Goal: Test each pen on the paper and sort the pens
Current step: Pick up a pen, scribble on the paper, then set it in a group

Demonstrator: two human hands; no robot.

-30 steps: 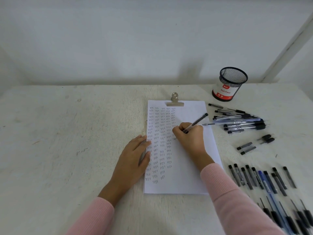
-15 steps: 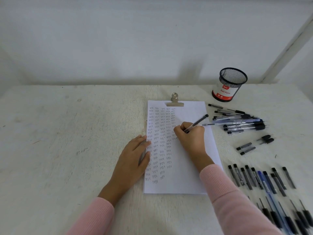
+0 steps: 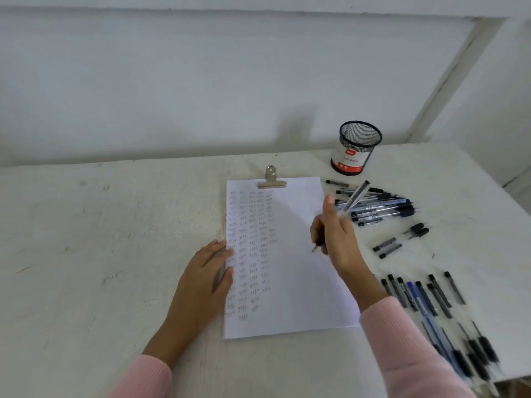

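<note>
White paper [image 3: 290, 268], filled down its left half with columns of small test marks, lay on the pale table [image 3: 86, 254] under a metal clip [image 3: 271, 180] at its top edge. The left hand [image 3: 201, 285] rested flat, fingers straight, on the sheet's left border. The right hand [image 3: 337, 239], well apart from it, gripped a clear pen [image 3: 355, 196] over the sheet's right edge, barrel slanting up to the right; blur hid whether the tip touched. Beyond stood a black mesh cup [image 3: 357, 147], a heap of pens [image 3: 382, 208] near it, and a row of pens [image 3: 425, 294] nearer the pink sleeve [image 3: 402, 349].
</note>
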